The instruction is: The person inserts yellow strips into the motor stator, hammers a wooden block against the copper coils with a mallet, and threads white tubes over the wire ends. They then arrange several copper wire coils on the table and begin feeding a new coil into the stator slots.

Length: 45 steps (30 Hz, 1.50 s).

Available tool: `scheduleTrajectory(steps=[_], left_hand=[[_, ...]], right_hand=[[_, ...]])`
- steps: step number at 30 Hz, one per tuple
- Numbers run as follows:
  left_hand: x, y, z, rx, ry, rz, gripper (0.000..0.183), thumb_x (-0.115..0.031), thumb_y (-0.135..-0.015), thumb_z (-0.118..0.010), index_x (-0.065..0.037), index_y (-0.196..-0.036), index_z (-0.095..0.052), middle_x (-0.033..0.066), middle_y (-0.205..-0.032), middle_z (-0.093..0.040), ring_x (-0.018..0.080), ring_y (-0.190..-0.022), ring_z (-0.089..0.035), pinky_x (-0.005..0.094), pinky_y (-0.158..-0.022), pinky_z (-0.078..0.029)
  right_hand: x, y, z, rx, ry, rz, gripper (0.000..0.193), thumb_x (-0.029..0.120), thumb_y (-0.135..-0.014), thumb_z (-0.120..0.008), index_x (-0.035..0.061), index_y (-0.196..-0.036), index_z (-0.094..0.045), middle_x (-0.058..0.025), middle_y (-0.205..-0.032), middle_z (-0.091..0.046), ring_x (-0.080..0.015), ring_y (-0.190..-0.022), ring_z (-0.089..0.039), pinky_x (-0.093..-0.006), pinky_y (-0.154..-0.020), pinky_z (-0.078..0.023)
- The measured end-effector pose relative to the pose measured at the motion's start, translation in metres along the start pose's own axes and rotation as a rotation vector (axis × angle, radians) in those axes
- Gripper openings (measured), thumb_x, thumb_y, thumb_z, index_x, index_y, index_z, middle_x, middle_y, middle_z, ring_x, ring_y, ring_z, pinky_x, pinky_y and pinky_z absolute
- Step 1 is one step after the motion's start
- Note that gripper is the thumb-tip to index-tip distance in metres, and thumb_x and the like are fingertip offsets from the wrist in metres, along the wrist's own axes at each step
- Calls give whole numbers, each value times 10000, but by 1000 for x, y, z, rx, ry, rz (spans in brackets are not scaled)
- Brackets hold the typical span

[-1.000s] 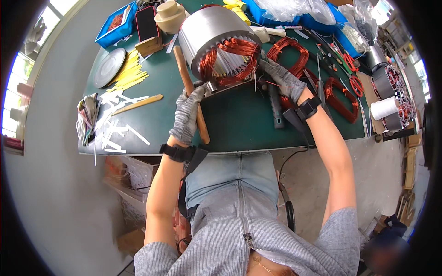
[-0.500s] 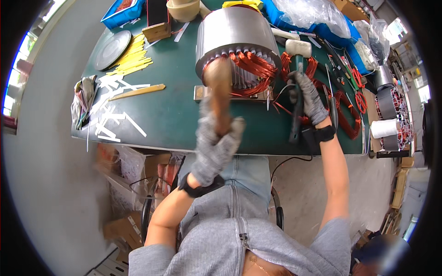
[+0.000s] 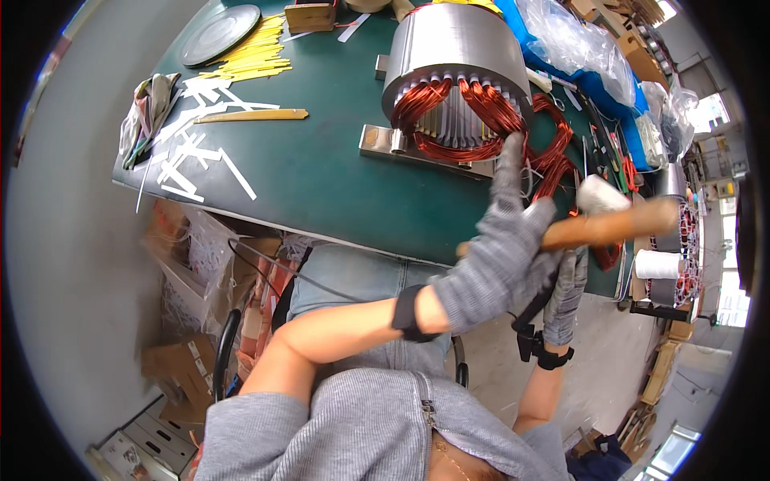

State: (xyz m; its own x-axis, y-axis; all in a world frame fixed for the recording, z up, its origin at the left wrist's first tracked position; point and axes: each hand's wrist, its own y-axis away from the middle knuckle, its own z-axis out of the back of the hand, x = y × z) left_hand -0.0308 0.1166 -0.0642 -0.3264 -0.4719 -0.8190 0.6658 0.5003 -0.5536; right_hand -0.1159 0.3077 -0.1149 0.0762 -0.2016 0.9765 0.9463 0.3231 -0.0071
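Note:
A metal stator core [image 3: 457,44] with copper wire coils [image 3: 491,104] in its slots stands at the far middle of the bench. My left hand [image 3: 505,248], in a grey knit glove, is closed on a blurred wooden stick [image 3: 609,228], while its index finger reaches to the coil's lower right edge. Just right of it and partly behind it is my gloved right hand [image 3: 568,293], closed on a mallet whose white head [image 3: 601,195] shows beyond the stick. My left hand and the stick hide most of its handle. Loose copper coils [image 3: 553,152] lie beside the core.
White paper strips [image 3: 192,156], yellow strips [image 3: 255,58], a flat wooden strip [image 3: 253,115], a grey round plate [image 3: 220,36] and a cloth bundle [image 3: 147,120] lie on the left. Blue bins [image 3: 589,88], hand tools [image 3: 605,140] and a white thread spool [image 3: 658,264] are on the right.
My left hand has swung right with the wooden stick, which now lies crosswise. My right hand and the mallet have come nearer to me. The view has turned, so the bench appears tilted.

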Motion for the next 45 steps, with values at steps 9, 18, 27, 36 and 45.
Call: scheduleTrajectory(steps=[9,18,27,36,45], left_hand=[[60,10,23,187,-618,-44,279,-97,-578,-670,-26,-825,-563,263,-1284,-356,443,-1220,-314,492,-1004,-305],[27,75,66,149,601,571,331,-157,-786,-646,-22,-1018,-453,92,-1028,-522,176,-903,-539,315,-762,-475],[27,113,60,576,1047,929,453,-390,-909,-463,-68,-1198,-329,3,-719,-466,73,-503,-445,216,-451,-413],[30,75,4,154,1738,1053,382,-532,-866,-468,-150,-849,-472,-29,-569,-411,38,-380,-285,183,-356,-284],[39,84,2,316,1869,1155,406,-543,-862,-463,-138,-830,-469,-31,-532,-386,47,-360,-267,191,-335,-258]], right_hand=[[0,-5,-14,33,-65,-225,244,299,-917,-477,75,-1012,-495,37,-594,-376,-30,-423,-346,-183,-342,-282],[8,8,-6,58,182,-99,158,239,-909,-454,92,-964,-475,50,-630,-405,-16,-459,-367,-172,-387,-306],[28,12,59,253,1178,707,260,176,-885,-514,-1,-1075,-520,-166,-868,-591,-289,-717,-569,-366,-637,-463],[227,4,-23,421,1325,593,281,159,-897,-483,45,-1152,-515,-72,-945,-592,-117,-810,-553,-247,-697,-451],[128,-9,-15,544,1392,618,198,259,-822,-557,78,-901,-567,-137,-712,-577,-287,-631,-565,-365,-563,-428]])
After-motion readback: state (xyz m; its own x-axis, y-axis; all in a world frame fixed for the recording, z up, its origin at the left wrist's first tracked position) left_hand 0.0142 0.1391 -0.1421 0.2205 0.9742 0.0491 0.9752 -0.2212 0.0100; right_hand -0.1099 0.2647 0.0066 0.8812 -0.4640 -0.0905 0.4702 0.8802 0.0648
